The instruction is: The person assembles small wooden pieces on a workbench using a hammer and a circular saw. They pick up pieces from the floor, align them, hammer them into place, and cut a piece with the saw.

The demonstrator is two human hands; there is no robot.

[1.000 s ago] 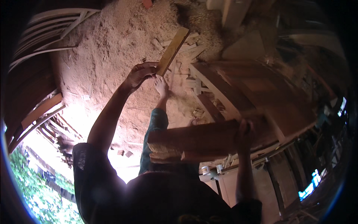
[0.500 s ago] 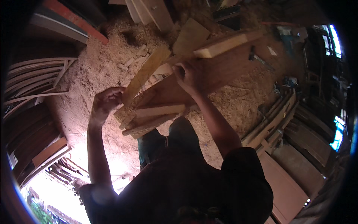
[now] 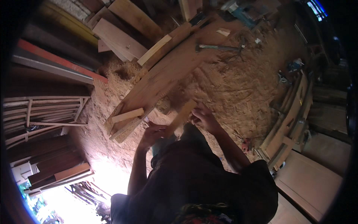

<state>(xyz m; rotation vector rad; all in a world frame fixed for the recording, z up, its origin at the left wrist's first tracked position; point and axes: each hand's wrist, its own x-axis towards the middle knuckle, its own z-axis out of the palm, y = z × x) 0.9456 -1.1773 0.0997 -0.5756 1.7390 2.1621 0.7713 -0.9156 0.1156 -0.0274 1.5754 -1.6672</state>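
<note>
A short, flat piece of wood (image 3: pixel 181 117) is held at a slant close in front of my body. My left hand (image 3: pixel 153 135) grips its lower left end, and my right hand (image 3: pixel 204 116) has its fingers closed on the upper right end. To the left and beyond lies a long plank bench (image 3: pixel 164 76). On its near left end rest a small wood block (image 3: pixel 127 115) and another strip, apart from my hands. Toward the bench's far end lies a hammer (image 3: pixel 219 47).
Sawdust (image 3: pixel 238 86) covers the ground. A long board (image 3: pixel 154 51) lies along the bench's far edge, with loose boards (image 3: pixel 119 37) behind it. Wooden frames (image 3: pixel 48 112) stand at left; long timbers (image 3: pixel 285 119) and panels (image 3: pixel 309 179) lie at right.
My view has swung, so the bench now appears farther left. The piece of wood has come off the bench area toward my body, and my right hand has moved from the bench onto it.
</note>
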